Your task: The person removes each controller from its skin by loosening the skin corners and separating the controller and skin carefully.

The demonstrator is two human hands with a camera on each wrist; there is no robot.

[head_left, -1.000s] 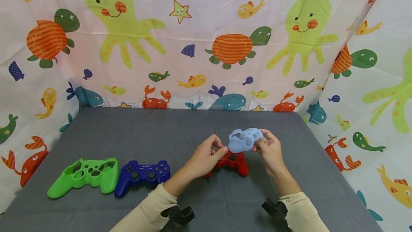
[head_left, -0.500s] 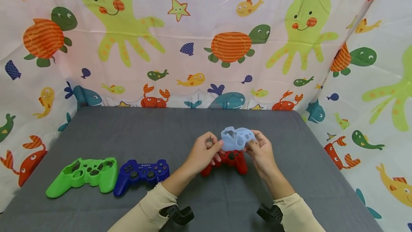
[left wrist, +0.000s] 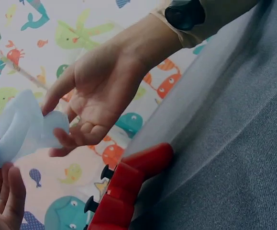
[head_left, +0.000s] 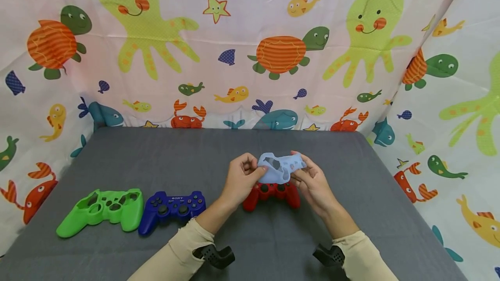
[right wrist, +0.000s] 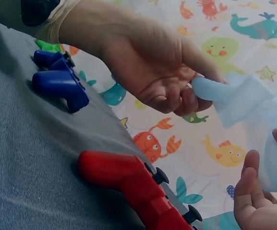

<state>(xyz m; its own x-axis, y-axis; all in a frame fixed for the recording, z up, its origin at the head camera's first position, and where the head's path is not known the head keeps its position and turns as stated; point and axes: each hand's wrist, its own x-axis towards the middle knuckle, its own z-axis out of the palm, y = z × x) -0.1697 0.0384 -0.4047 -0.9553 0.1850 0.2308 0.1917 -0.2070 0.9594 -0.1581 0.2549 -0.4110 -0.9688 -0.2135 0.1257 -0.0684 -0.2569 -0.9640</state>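
Observation:
A pale blue silicone controller cover [head_left: 268,178] hangs in the air in front of me, held between both hands. My left hand [head_left: 241,180] pinches its left grip between thumb and curled fingers, as the right wrist view shows on the cover [right wrist: 248,98]. My right hand [head_left: 314,183] pinches the other end; the left wrist view shows that thumb and fingers on the cover [left wrist: 21,129]. Below and slightly behind the cover, a red game controller [head_left: 291,195] lies on the grey cloth, its top part hidden by the cover.
To the left on the grey table [head_left: 175,151] lie a blue game controller [head_left: 172,210] and a green controller cover [head_left: 97,214], side by side. A sea-animal curtain [head_left: 234,68] encloses the table at the back and sides.
The blue cover has moved left with my right hand and turned more toward me. My left hand, loose beside it one second ago, now grips its left end. The controllers have stayed put.

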